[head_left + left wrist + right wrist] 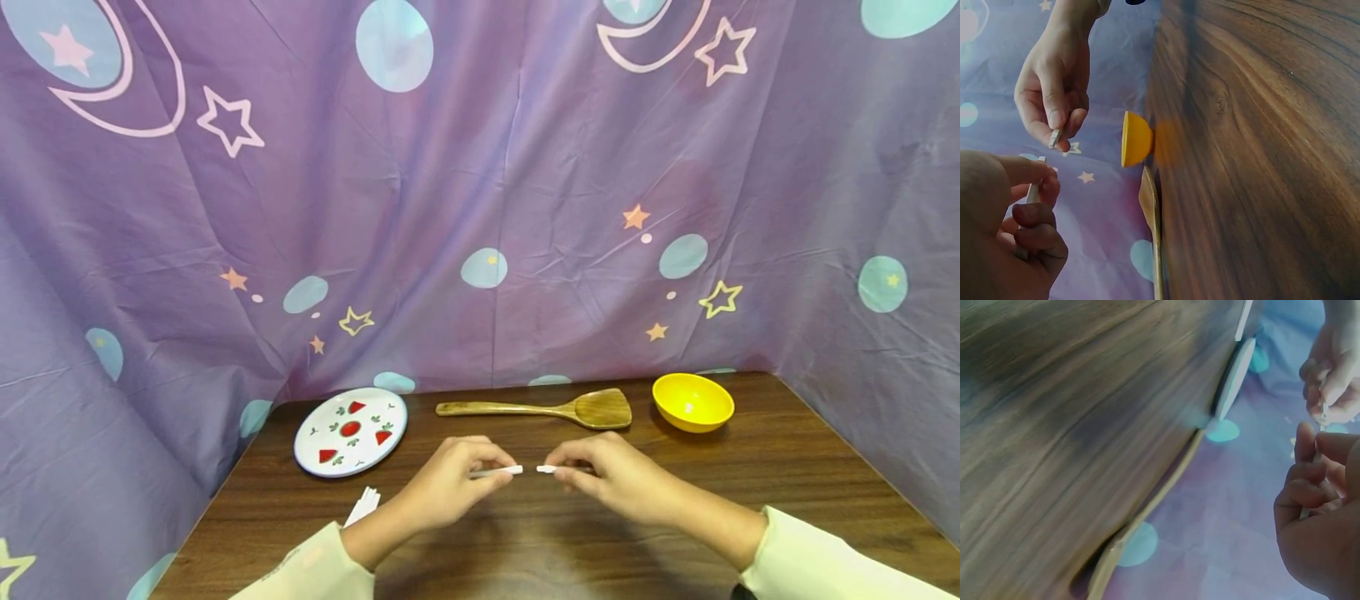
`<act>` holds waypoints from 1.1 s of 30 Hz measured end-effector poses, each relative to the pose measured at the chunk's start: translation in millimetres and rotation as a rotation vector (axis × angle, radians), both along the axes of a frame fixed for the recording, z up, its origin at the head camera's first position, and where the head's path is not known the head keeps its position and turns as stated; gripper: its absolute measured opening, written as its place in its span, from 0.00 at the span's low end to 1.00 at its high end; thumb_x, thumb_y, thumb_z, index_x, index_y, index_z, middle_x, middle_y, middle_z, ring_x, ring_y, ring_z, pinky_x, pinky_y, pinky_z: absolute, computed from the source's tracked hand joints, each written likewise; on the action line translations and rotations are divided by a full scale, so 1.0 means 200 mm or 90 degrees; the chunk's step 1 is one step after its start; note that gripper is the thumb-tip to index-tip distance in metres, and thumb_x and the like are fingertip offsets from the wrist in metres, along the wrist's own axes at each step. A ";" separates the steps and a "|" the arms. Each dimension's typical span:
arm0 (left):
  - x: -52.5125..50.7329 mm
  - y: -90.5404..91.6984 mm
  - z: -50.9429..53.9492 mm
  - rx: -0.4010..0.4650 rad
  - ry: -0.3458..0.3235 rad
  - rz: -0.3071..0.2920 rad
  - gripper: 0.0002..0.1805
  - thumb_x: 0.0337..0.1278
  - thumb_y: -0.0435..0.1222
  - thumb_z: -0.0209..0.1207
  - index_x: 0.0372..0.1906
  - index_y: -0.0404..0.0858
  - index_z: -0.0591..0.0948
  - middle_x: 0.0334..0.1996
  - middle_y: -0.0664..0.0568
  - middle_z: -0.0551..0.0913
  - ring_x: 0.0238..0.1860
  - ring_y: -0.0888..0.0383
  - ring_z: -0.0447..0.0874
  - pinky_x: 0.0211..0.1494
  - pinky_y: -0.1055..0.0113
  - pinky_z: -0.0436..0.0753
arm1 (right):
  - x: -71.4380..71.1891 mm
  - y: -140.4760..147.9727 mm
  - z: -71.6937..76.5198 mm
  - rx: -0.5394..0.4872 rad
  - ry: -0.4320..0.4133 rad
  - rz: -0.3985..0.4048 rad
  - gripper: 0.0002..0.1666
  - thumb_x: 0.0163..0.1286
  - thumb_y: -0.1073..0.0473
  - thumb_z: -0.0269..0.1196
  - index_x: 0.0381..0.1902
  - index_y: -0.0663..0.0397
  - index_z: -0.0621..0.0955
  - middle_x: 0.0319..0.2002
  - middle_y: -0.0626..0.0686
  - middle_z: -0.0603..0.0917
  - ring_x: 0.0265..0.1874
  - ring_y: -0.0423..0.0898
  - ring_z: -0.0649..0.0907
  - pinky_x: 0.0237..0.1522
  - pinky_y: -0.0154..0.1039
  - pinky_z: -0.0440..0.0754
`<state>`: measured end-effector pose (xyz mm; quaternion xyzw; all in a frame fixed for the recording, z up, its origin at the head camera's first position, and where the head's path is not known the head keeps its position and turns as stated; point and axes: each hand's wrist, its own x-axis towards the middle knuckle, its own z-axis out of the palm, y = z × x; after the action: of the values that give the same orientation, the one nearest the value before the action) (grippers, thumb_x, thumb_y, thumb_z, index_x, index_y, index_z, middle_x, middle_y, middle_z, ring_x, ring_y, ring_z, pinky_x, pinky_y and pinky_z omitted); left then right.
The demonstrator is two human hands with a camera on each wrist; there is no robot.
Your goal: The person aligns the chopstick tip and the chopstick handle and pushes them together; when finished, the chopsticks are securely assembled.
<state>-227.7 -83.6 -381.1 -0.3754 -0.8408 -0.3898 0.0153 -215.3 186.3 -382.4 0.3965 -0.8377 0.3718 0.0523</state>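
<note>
Above the middle of the table, my left hand [453, 482] pinches a thin white stick [513, 470] between thumb and fingers. Facing it, my right hand [626, 482] pinches another short-looking white stick [545, 469]. The tips of the two sticks point at each other with a small gap in the head view. In the left wrist view, the left stick [1033, 192] runs back under the curled fingers, which hide part of it. Several more white sticks [364, 503] lie on the table beside the left forearm, partly covered by it.
A wooden spatula [517, 409] lies at the back of the brown table [525, 550]. To its left is a white plate [315, 433] with red fruit patterns, to its right a yellow bowl [693, 403]. A purple curtain [450, 192] with stars and moons hangs behind.
</note>
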 end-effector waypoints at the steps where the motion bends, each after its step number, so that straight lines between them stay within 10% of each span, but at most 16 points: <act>1: 0.00 0.00 0.01 0.001 0.001 -0.002 0.06 0.67 0.35 0.66 0.45 0.41 0.90 0.38 0.56 0.89 0.43 0.68 0.84 0.56 0.63 0.84 | 0.01 -0.01 0.01 0.001 0.010 -0.003 0.07 0.74 0.63 0.64 0.45 0.50 0.87 0.30 0.38 0.85 0.28 0.33 0.82 0.31 0.32 0.83; 33: 0.02 0.04 0.02 -0.004 0.011 -0.004 0.05 0.66 0.37 0.66 0.42 0.44 0.90 0.37 0.62 0.88 0.41 0.70 0.83 0.52 0.70 0.82 | 0.03 -0.07 0.03 0.028 0.119 -0.027 0.05 0.70 0.65 0.68 0.40 0.50 0.88 0.32 0.42 0.89 0.30 0.30 0.81 0.34 0.30 0.84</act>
<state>-223.0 -75.8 -376.6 -0.3812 -0.8406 -0.3842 0.0201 -208.7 172.6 -375.7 0.4126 -0.8454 0.3136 0.1291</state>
